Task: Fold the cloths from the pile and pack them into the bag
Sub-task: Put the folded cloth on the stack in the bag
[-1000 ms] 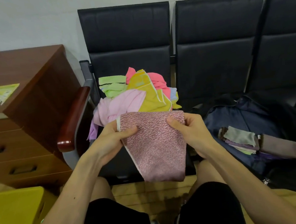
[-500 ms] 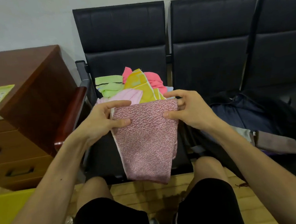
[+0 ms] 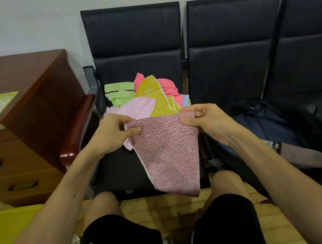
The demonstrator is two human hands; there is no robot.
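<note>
Task part done: left hand (image 3: 112, 133) and right hand (image 3: 206, 121) each pinch a top corner of the pink cloth (image 3: 170, 151) hanging mid-frame, pile (image 3: 145, 96) unfolded behind it, bag (image 3: 267, 122) at right holding some cloths.

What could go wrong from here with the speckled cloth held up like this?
1. The speckled pink cloth hangs only from fingertip pinches by the left hand and right hand at its top corners; a slip may drop it to the floor.
2. It hangs skewed, so the next fold may come out uneven.
3. The pile sits close behind; a hand could snag it.
</note>
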